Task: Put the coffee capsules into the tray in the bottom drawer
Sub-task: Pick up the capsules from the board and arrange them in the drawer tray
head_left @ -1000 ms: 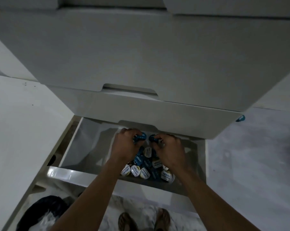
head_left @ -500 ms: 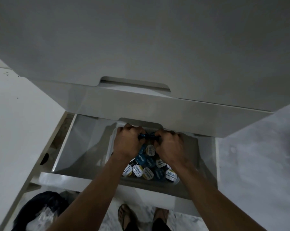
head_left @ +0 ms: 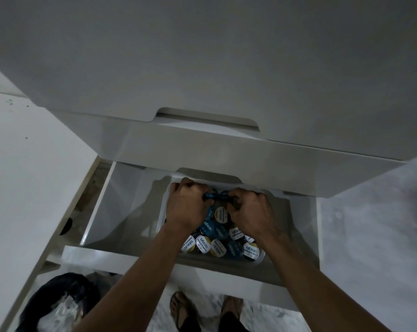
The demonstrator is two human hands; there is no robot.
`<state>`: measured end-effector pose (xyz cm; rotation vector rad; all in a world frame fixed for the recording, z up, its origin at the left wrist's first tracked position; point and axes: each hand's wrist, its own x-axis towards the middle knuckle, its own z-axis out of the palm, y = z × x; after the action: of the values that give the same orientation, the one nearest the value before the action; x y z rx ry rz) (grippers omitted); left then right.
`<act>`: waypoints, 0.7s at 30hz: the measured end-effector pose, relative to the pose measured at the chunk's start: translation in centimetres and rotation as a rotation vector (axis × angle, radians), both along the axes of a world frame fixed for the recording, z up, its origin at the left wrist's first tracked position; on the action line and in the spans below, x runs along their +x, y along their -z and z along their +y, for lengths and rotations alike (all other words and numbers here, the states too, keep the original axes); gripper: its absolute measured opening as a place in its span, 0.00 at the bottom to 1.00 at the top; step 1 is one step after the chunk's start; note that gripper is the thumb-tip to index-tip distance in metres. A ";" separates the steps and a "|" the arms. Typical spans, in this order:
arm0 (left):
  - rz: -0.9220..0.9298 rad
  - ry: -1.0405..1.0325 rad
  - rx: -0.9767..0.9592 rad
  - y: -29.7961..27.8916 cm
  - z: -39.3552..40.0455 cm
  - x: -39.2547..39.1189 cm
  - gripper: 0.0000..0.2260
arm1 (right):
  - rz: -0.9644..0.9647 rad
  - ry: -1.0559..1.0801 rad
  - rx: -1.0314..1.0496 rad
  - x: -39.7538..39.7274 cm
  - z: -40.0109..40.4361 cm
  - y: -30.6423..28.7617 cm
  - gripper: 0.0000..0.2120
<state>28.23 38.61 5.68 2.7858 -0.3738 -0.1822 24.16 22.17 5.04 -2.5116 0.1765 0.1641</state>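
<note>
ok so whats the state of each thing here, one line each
bottom drawer: pulled open
drawer above: partly out, overhanging the tray's far end
tray: in the bottom drawer, holding loose capsules
capsules in tray: piled, lids mostly up
left hand: gripping blue capsules over the tray
right hand: gripping blue capsules over the tray

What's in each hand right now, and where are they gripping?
Each hand, left and right, grips blue coffee capsules in curled fingers over the tray; the exact hold is hidden.

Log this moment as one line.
stage: loading | left hand: grips capsules | right hand: grips capsules | over tray in bottom drawer
</note>
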 end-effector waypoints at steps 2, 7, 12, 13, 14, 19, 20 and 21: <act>0.001 0.002 0.000 0.0 0.1 0.0 0.12 | 0.017 -0.004 0.021 0.0 0.0 -0.2 0.12; -0.009 0.017 -0.007 -0.2 0.0 -0.1 0.10 | 0.025 -0.004 0.005 -0.1 -0.2 0.2 0.12; 0.001 0.017 0.000 -0.3 -0.2 -0.3 0.10 | -0.004 -0.042 -0.042 0.2 -0.1 0.2 0.12; 0.005 0.015 0.002 -0.3 -0.2 -0.3 0.10 | -0.012 -0.044 -0.051 0.2 0.0 0.3 0.13; 0.010 0.013 0.002 -0.3 -0.2 -0.3 0.10 | -0.018 -0.039 -0.051 0.3 0.1 0.4 0.12; 0.012 -0.004 -0.012 0.0 -0.3 -0.3 0.11 | 0.003 0.041 0.082 0.6 0.4 0.6 0.11; 0.009 -0.006 -0.011 0.0 -0.3 -0.2 0.11 | 0.006 0.055 0.103 0.7 0.4 0.6 0.11; 0.008 -0.009 -0.010 0.0 -0.3 -0.2 0.11 | 0.006 0.067 0.112 0.8 0.5 0.6 0.12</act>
<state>28.08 38.28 5.67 2.7753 -0.3596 -0.1890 24.94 22.67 4.47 -2.3904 0.2464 0.1504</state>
